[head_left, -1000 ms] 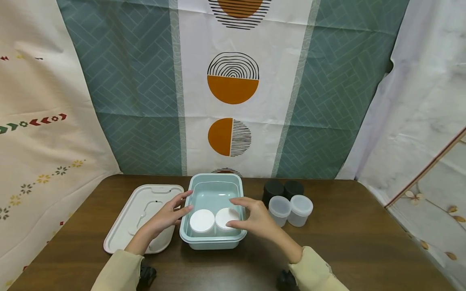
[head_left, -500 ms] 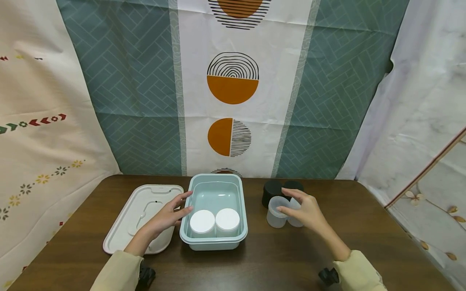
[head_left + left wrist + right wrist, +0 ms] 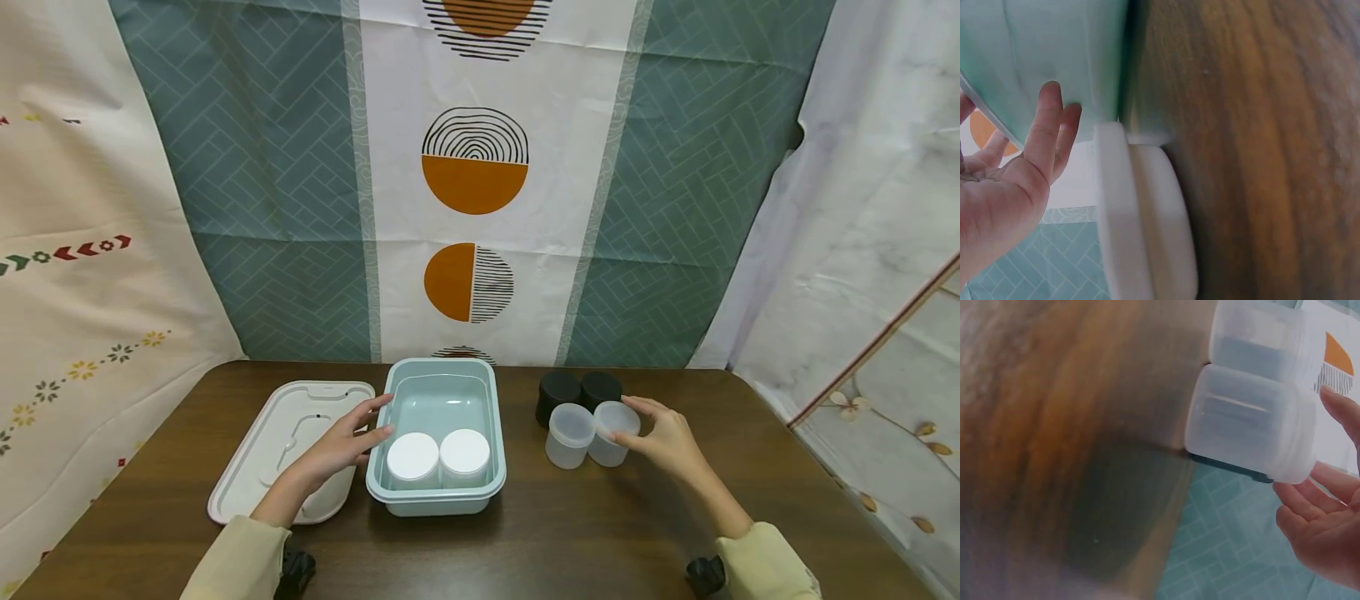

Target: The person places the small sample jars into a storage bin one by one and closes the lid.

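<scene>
My left hand (image 3: 345,437) rests at the left rim of a pale blue-green plastic tub (image 3: 441,495); in the left wrist view two fingers (image 3: 1042,128) extend along its outer wall. Two white-lidded round jars (image 3: 412,457) stand side by side in the tub's near half. To the right, my right hand (image 3: 666,437) spreads thumb and fingers about the top of a translucent jar (image 3: 613,421). The right wrist view has the fingertips (image 3: 1285,490) right at the edge of its lid and the thumb just above. A second translucent jar (image 3: 567,442) stands against it on the left.
Behind the translucent jars stand two black-topped jars (image 3: 557,396). A white lid (image 3: 243,467) with a moulded handle lies left of the tub, partly under my left forearm. The brown wooden table (image 3: 525,550) ends at a patterned curtain (image 3: 285,300).
My right hand has moved right, from over the white-lidded jars to the right-hand translucent jar, with nothing in it. My left hand stays at the tub's rim.
</scene>
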The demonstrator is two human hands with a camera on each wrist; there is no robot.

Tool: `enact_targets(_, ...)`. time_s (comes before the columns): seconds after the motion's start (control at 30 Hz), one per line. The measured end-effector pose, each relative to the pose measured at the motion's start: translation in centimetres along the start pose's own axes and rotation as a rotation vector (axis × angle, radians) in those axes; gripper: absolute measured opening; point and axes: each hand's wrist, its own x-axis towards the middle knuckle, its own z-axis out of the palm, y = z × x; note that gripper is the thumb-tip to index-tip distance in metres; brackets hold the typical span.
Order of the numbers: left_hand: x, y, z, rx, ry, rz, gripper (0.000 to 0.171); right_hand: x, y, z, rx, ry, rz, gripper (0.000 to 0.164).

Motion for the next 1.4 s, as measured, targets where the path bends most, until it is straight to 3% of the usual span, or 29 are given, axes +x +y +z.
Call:
enact_targets(0.6, 0.0, -0.1, 0.1, 0.000, -0.019, 0.007, 0.060, -0.2, 0.6, -0.3, -0.016, 0.066, 0.005, 0.052)
enact_targets(0.83, -0.2, 0.0, 0.0, 0.010, -0.018, 0.013, 0.062, 0.3, -1.1, -2.9, -0.028, 0.084, -0.063, 0.049)
enact_targets(1.03, -0.1, 0.1, -0.1, 0.019, -0.002, 0.004, 0.060, 0.9, -3.2, -4.8, 0.026, 0.049, -0.055, 0.051)
enact_targets(1.4, -0.2, 0.2, 0.0, -0.015, -0.029, 0.026, 0.060, 2.8, -7.1, -4.4, 0.220, -0.035, -0.078, 0.050)
